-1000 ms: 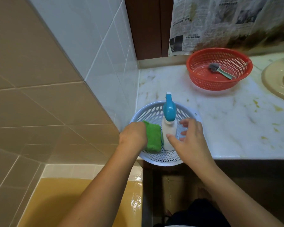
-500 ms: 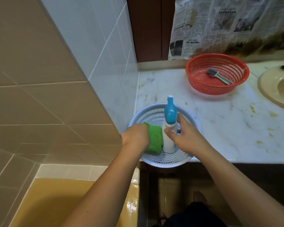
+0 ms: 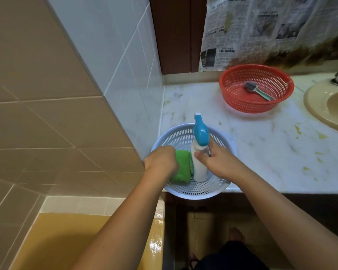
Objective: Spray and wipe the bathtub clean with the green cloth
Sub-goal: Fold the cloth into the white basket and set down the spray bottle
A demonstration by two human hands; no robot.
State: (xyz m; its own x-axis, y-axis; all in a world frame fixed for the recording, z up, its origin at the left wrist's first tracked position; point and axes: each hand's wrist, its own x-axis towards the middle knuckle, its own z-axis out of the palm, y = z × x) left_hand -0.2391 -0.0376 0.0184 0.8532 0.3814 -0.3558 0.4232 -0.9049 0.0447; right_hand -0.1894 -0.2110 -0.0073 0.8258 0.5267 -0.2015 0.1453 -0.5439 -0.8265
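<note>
A white spray bottle (image 3: 199,166) with a blue trigger head stands upright in a pale blue perforated basket (image 3: 180,133) at the counter's front left corner. Beside it on the left lies the folded green cloth (image 3: 182,168). My left hand (image 3: 161,161) grips the cloth inside the basket. My right hand (image 3: 216,160) wraps around the bottle's neck, thumb in front and fingers behind. The yellow bathtub (image 3: 66,242) shows at the bottom left, below the tiled ledge.
A red basket (image 3: 240,102) holding a small brush (image 3: 257,90) sits at the back of the marble counter (image 3: 271,145). A beige sink (image 3: 320,106) with a tap is at the right edge. Tiled walls rise on the left; newspaper hangs behind.
My right hand has closed round the spray bottle, having hovered open beside it a second ago. My left hand keeps its hold on the cloth.
</note>
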